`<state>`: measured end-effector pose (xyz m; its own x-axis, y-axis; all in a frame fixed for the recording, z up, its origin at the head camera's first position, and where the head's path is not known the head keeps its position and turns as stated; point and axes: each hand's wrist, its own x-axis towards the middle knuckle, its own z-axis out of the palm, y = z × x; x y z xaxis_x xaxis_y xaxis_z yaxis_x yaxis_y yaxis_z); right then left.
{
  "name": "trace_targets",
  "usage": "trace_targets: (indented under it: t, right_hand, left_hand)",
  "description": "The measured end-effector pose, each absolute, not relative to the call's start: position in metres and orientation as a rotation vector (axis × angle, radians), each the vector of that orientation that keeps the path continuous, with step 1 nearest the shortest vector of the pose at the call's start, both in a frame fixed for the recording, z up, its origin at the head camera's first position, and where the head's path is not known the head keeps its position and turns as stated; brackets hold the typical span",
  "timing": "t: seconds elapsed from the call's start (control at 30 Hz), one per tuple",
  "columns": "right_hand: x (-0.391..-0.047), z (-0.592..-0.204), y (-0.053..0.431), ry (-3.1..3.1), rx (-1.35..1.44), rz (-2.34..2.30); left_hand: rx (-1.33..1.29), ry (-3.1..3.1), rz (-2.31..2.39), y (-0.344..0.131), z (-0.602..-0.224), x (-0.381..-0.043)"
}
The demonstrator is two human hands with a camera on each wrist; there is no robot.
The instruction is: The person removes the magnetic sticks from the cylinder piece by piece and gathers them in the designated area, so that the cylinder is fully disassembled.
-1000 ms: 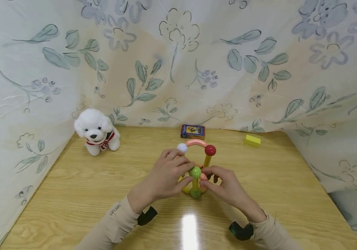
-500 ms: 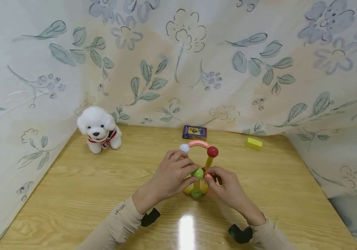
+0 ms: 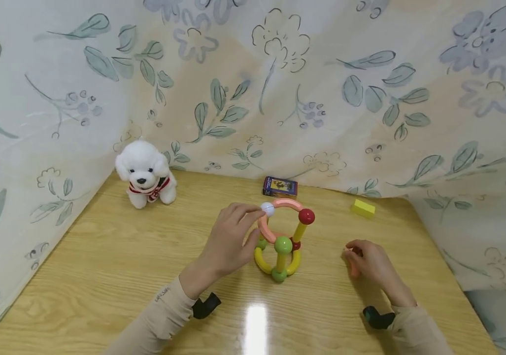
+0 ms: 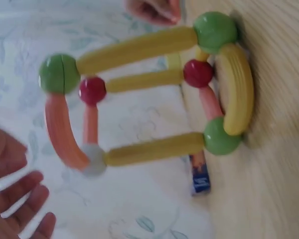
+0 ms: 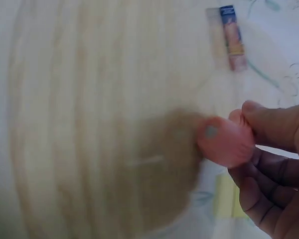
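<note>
A frame of magnetic rods and balls [image 3: 281,261] stands on the table in the head view. Its top ring joins a green ball [image 3: 283,245], a red ball [image 3: 307,216] and a white ball [image 3: 267,209] with pink curved rods [image 4: 60,127]. Yellow rods [image 4: 149,45] link top and base. Beside the white ball is my left hand [image 3: 230,239], its fingers loosely spread and apart from the frame in the left wrist view. To the right of the frame, my right hand [image 3: 372,264] pinches a separate pink curved rod [image 5: 226,142] between thumb and fingers.
A white plush dog [image 3: 145,172] sits at the back left of the wooden table [image 3: 146,261]. Behind the frame lies a blue card box [image 3: 281,187], with a yellow block [image 3: 363,208] at the back right. Floral cloth [image 3: 235,123] hangs along the back and sides.
My right hand has moved right, away from the frame, carrying the pink curved rod. My left hand has let go near the green ball and shifted back to the left. The frame stays standing.
</note>
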<state>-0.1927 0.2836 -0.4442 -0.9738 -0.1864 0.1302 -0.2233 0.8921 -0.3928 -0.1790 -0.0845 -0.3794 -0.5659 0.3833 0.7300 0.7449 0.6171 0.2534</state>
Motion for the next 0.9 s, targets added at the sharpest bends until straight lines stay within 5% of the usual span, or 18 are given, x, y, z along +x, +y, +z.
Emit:
trace_targets:
  t: [0.3, 0.57, 0.9]
  right_hand:
    - [-0.182, -0.431, 0.254, -2.778, 0.273, 0.702]
    - [-0.198, -0.434, 0.187, -2.791, 0.414, 1.112]
    - [-0.193, -0.437, 0.176, -2.718, 0.299, 1.257]
  left_hand:
    - [-0.592, -2.599, -1.469, -0.089, -0.396, -0.205]
    - [-0.564, -2.686, -1.449, -0.079, -0.425, -0.220]
    - [-0.673, -2.648, -1.389, -0.062, -0.426, -0.224]
